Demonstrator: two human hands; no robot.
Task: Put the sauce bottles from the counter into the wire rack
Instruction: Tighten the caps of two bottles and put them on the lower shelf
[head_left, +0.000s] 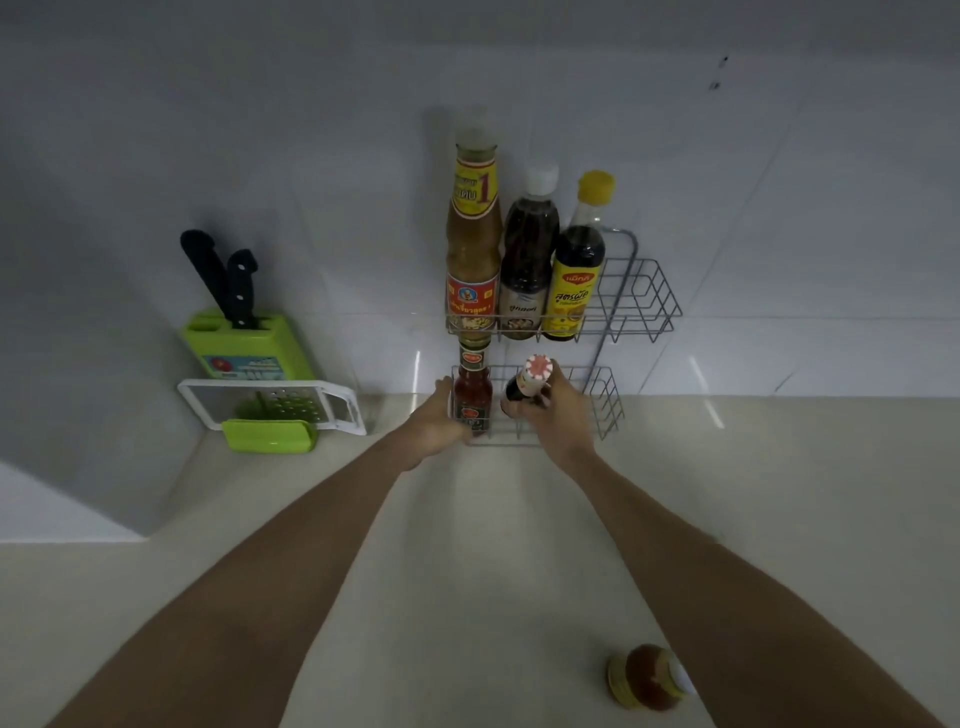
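Note:
A two-tier wire rack (649, 296) hangs on the tiled wall. Its upper tier holds three bottles: a tall brown sauce bottle (471, 244), a dark bottle with a white cap (527, 260) and a yellow-capped dark bottle (576, 270). In the lower tier stands a red chilli sauce bottle (471, 389), with my left hand (441, 423) against its left side at the rack's front. My right hand (558, 410) grips a dark bottle with a red-and-white cap (530, 379) over the lower tier. One amber bottle (647, 675) stands on the counter near me at the right.
A green knife block (244, 338) with two black-handled knives stands at the back left. A white grater with a green holder (270, 410) lies in front of it. The pale counter (467, 545) stretches between my arms.

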